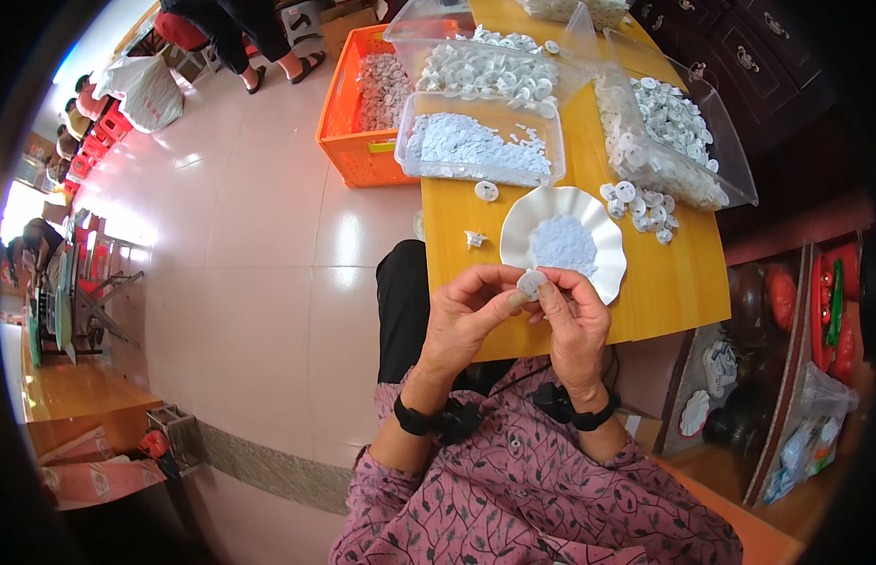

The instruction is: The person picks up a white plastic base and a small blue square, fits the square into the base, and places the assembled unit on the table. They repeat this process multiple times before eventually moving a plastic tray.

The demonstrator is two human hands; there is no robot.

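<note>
Between the fingertips of both hands is a small round white plastic piece (530, 283), held at the near edge of the table. My left hand (478, 315) pinches it from the left; my right hand (575, 315) grips its other side, thumbs on top. Just beyond the fingers stands a white wavy-rimmed dish (525, 220) with a heap of tiny pale flakes (563, 243). Left of the dish lie two loose white pieces, one round (486, 191) and one on its side (475, 239). A small pile of similar white pieces (642, 209) sits to the dish's right.
On the yellow table (683, 282) a clear tub (558, 155) holds pale flakes, with a bin of white pieces (490, 75) behind. A clear bag and bin of pieces (669, 122) stand right. An orange crate (348, 155) is at the left; shelves (786, 377) lie at far right.
</note>
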